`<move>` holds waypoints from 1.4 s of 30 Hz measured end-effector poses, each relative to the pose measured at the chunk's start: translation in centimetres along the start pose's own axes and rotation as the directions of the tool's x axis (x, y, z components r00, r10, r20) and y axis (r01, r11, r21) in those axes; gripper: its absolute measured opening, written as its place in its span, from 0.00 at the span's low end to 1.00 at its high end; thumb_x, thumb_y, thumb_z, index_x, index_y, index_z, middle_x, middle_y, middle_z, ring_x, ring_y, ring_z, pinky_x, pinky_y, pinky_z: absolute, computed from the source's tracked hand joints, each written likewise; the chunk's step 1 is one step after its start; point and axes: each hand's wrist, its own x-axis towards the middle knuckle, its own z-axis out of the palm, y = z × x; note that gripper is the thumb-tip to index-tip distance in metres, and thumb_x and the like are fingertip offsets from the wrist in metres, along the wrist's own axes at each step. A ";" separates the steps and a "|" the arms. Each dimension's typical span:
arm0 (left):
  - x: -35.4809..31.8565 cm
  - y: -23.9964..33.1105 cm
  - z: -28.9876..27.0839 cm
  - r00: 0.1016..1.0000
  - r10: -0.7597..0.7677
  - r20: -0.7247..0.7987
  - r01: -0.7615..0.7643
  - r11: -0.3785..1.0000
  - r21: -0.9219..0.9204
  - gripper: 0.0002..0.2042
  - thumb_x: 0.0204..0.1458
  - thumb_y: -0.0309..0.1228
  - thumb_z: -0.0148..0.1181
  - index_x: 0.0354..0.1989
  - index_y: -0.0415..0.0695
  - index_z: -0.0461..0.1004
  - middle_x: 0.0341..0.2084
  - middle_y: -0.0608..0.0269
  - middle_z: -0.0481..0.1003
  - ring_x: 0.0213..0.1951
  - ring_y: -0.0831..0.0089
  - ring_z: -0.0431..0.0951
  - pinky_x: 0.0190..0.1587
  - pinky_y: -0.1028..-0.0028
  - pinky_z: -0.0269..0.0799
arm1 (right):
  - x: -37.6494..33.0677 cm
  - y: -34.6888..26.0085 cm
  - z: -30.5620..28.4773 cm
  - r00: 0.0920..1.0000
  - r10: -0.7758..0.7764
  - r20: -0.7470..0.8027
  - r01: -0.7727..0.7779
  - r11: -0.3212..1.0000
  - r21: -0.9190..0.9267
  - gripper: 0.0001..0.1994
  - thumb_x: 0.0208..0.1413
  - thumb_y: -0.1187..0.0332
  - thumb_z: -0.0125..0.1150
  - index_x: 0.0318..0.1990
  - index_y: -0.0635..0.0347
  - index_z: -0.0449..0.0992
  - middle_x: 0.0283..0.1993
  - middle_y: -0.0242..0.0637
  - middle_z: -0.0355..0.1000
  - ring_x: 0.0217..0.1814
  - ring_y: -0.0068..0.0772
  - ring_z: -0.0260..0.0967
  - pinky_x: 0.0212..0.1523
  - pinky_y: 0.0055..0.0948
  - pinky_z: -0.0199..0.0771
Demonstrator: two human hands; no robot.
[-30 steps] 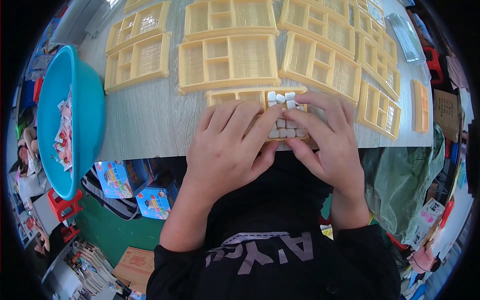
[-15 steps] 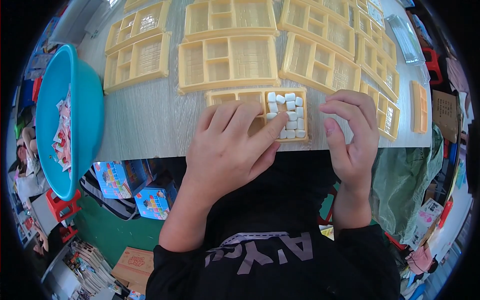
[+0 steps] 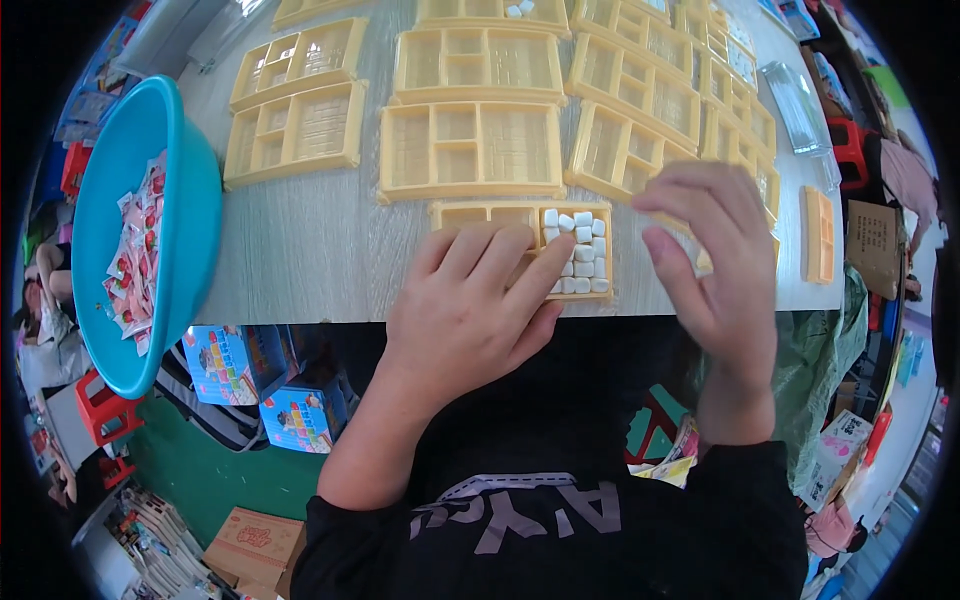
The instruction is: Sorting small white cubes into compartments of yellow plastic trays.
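Note:
Near the table's front edge lies a yellow compartment tray [image 3: 609, 256]. Small white pillow-shaped pieces [image 3: 583, 254] fill much of its right-hand compartment. My left hand [image 3: 462, 305] rests over the tray, with the index finger stretched out onto these pieces and the other fingers bent across the left compartments, hiding part of them. To the right of the tray, my right hand [image 3: 715, 255] is raised, slightly blurred, its thumb apart from the curved fingers. Nothing shows between them.
More yellow trays [image 3: 470, 195] stand in rows farther back, one holding a few white pieces [image 3: 519, 9]. A blue basin [image 3: 207, 215] of wrapped packets [image 3: 142, 250] is at the left. Clear plastic containers [image 3: 797, 105] and an orange tray [image 3: 820, 235] lie at the right.
The whole view has shifted, showing more of the far table. My left index finger has moved toward the compartment's far side. My right hand has moved farther from me.

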 end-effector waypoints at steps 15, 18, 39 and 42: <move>0.3 -0.2 -0.2 1.000 0.025 -0.009 -0.025 0.999 -0.037 0.24 0.51 0.41 0.68 0.59 0.52 0.79 0.42 0.66 0.73 0.44 0.65 0.74 0.48 0.63 0.69 | 18.6 9.3 5.8 0.952 0.196 0.234 -0.143 0.963 -0.227 0.17 0.61 0.55 0.59 0.43 0.58 0.84 0.43 0.49 0.83 0.47 0.53 0.80 0.51 0.46 0.78; 0.4 -0.1 -0.2 1.000 0.025 -0.009 -0.026 0.999 -0.045 0.23 0.51 0.40 0.69 0.57 0.53 0.79 0.42 0.66 0.72 0.45 0.65 0.74 0.49 0.63 0.69 | 18.9 9.0 5.7 0.934 0.228 0.274 -0.143 0.944 -0.298 0.16 0.61 0.55 0.59 0.43 0.56 0.85 0.42 0.47 0.83 0.47 0.52 0.81 0.51 0.47 0.78; 1.2 0.4 -1.0 0.992 -0.051 0.114 0.055 0.998 -0.034 0.32 0.53 0.45 0.67 0.67 0.47 0.72 0.45 0.61 0.72 0.49 0.61 0.72 0.54 0.60 0.66 | 10.3 7.0 2.2 0.994 0.105 0.032 -0.097 0.977 -0.188 0.10 0.63 0.61 0.65 0.42 0.57 0.81 0.39 0.37 0.78 0.44 0.42 0.75 0.49 0.39 0.72; 0.8 0.2 -1.0 0.987 -0.086 0.139 0.091 0.995 -0.030 0.32 0.54 0.46 0.67 0.68 0.50 0.72 0.46 0.61 0.72 0.50 0.58 0.71 0.56 0.59 0.65 | 6.5 2.9 -1.0 0.980 -0.171 0.100 0.190 0.953 -0.237 0.09 0.64 0.64 0.65 0.44 0.60 0.81 0.40 0.37 0.78 0.44 0.40 0.74 0.50 0.37 0.71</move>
